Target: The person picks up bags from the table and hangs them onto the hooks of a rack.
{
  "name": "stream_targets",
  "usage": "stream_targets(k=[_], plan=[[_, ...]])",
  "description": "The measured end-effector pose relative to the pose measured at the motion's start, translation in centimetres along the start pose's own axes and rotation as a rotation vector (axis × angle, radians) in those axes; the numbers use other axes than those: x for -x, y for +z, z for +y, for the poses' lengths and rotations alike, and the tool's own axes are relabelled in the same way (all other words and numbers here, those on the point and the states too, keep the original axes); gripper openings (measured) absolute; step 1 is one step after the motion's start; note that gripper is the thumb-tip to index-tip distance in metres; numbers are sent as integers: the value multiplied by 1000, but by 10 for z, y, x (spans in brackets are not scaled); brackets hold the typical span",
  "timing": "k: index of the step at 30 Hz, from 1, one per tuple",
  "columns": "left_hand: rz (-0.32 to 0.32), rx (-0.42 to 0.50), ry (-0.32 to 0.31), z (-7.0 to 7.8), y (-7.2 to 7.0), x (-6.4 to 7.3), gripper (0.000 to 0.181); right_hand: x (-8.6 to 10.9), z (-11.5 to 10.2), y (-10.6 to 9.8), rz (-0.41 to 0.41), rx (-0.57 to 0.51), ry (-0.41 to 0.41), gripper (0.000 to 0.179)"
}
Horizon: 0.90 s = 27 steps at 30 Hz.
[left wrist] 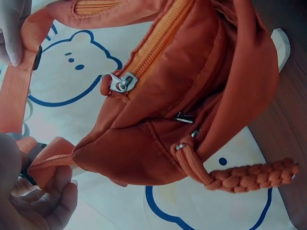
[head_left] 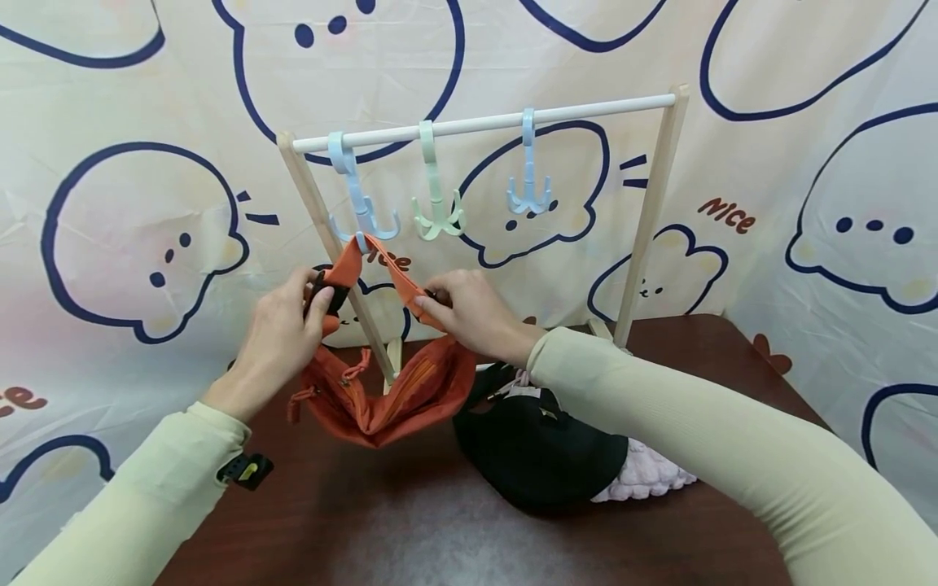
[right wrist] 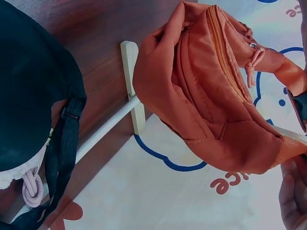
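Note:
An orange waist bag (head_left: 381, 399) hangs by its strap (head_left: 399, 281) from the lower prong of the left blue hook (head_left: 359, 191). My left hand (head_left: 282, 330) grips the strap near its black buckle (head_left: 337, 297), on the left side. On the other side, my right hand (head_left: 472, 313) pinches the strap between thumb and fingers. The left wrist view shows the bag's zipper (left wrist: 156, 43) and a braided pull (left wrist: 254, 177) dangling from it. In the right wrist view the bag's body (right wrist: 211, 96) sags beside the rack's foot.
A wooden rack with a white rail (head_left: 484, 124) carries a green hook (head_left: 436, 195) and another blue hook (head_left: 528, 175) to the right. On the brown table (head_left: 410, 529) lie a black bag (head_left: 542, 456) and a puffy lilac item (head_left: 648, 472), below my right forearm.

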State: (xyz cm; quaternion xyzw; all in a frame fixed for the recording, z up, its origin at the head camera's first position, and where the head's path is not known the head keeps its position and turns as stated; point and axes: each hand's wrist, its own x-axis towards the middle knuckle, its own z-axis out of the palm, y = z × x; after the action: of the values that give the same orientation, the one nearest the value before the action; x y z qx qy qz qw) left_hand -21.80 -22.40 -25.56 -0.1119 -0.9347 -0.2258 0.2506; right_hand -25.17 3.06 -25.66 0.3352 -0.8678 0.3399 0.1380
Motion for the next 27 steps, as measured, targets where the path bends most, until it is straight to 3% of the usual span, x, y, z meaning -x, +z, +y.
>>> stream_targets(k=[27], plan=[[-75, 3, -12, 8, 10, -4, 38, -1, 4, 7, -55, -5, 47, 22]])
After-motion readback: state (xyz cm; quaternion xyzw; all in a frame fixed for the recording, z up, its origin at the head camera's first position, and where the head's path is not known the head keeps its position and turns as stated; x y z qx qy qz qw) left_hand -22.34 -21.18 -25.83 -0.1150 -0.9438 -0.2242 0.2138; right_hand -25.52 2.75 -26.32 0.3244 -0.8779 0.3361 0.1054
